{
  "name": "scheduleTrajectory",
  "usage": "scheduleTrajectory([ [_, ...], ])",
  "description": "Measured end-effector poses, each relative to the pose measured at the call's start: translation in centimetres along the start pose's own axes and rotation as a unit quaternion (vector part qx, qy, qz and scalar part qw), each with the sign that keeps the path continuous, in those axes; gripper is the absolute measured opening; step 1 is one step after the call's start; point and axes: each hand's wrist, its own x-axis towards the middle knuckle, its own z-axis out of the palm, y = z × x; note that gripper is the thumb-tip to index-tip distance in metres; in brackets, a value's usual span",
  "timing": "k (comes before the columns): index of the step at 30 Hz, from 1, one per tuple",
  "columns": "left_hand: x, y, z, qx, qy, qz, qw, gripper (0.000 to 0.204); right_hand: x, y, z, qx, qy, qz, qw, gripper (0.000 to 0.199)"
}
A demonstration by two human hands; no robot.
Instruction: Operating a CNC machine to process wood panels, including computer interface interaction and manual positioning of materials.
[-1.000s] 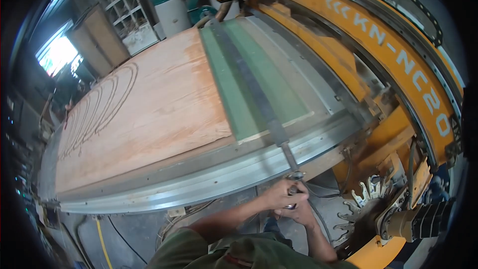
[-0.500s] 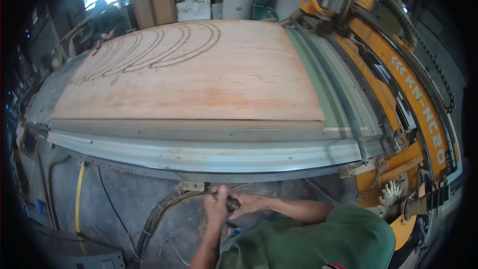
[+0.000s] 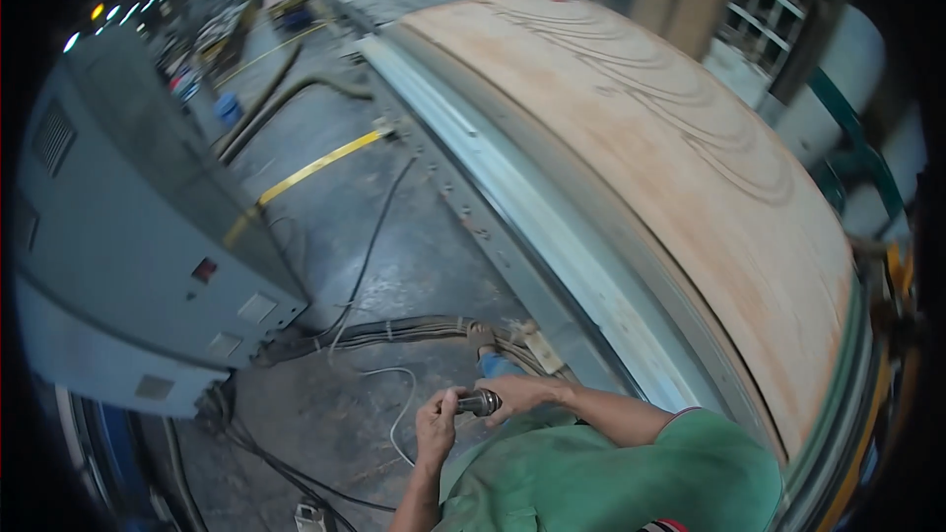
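Dark metal cylinder (image 3: 480, 401) — a small tool part, as far as the view lets you tell — sits between your two hands, low in front of your chest. Your left hand (image 3: 439, 426) curls shut around one end and your right hand (image 3: 516, 395) closes over the other, so it is braced from both sides, likely to keep it from turning or slipping while you work on it. What exactly it is stays too small to make out.

Just past your hands a bundle of cables (image 3: 394, 333) runs along the concrete floor (image 3: 394, 236), close to your shoe (image 3: 482, 337), feeding toward the grey cabinet (image 3: 128, 266) on your left. A yellow line (image 3: 315, 166) marks the floor farther out. To your right the long metal rail (image 3: 522, 197) edges the machine bed, and the big wooden panel (image 3: 670, 138) lies flat on it — curved grooves already cut into its far end.
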Motion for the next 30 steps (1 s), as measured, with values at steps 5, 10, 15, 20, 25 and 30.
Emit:
scheduleTrajectory([
  [5,11.9,3.7,-3.3,0.035,0.021,0.028,0.999,0.037,10.6,0.5,-7.1,0.126,-0.009,-0.140,0.982,0.064],
  [10,27.0,8.8,-6.7,-0.020,-0.059,0.069,0.996,0.043,19.7,-2.5,-21.3,0.166,0.008,-0.153,0.974,0.050],
  [15,39.0,11.3,-12.0,-0.148,0.008,0.027,0.989,0.068,32.3,-8.1,-33.1,0.134,0.010,-0.189,0.973,0.051],
  [20,53.1,13.9,-16.1,-0.334,-0.023,-0.021,0.942,0.078,42.4,-6.3,-41.3,0.062,0.027,-0.106,0.992,0.057],
  [25,71.2,8.7,-21.9,-0.473,-0.096,-0.179,0.857,0.040,50.5,-2.7,-48.2,0.223,0.068,-0.042,0.972,0.065],
  [30,84.8,12.5,-28.7,-0.484,-0.042,-0.279,0.828,0.030,55.6,0.0,-57.5,0.080,0.257,0.025,0.963,0.051],
])
